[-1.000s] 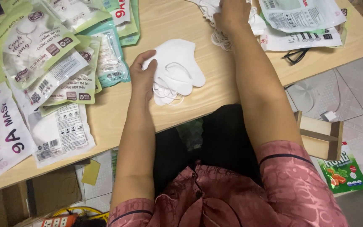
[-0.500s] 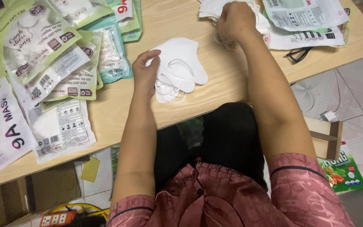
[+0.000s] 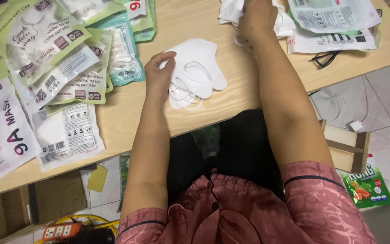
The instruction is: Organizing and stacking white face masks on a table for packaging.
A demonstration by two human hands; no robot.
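In the head view, our left hand (image 3: pixel 159 74) rests with loosely curled fingers on a small stack of white masks (image 3: pixel 197 72) at the frame's upper middle, on the wooden table (image 3: pixel 127 117). Our right hand (image 3: pixel 258 18) grips another pile of white masks (image 3: pixel 231 11) at the top edge. Packaged masks (image 3: pixel 55 68) fill the upper left.

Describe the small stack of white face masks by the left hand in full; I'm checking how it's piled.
The small stack of white fabric face masks lies flat near the front edge of the light wooden table. Several soft, curved, fin-shaped pieces overlap loosely, with thin white ear loops spilling toward the edge. The left hand rests its fingers on the stack's left side.
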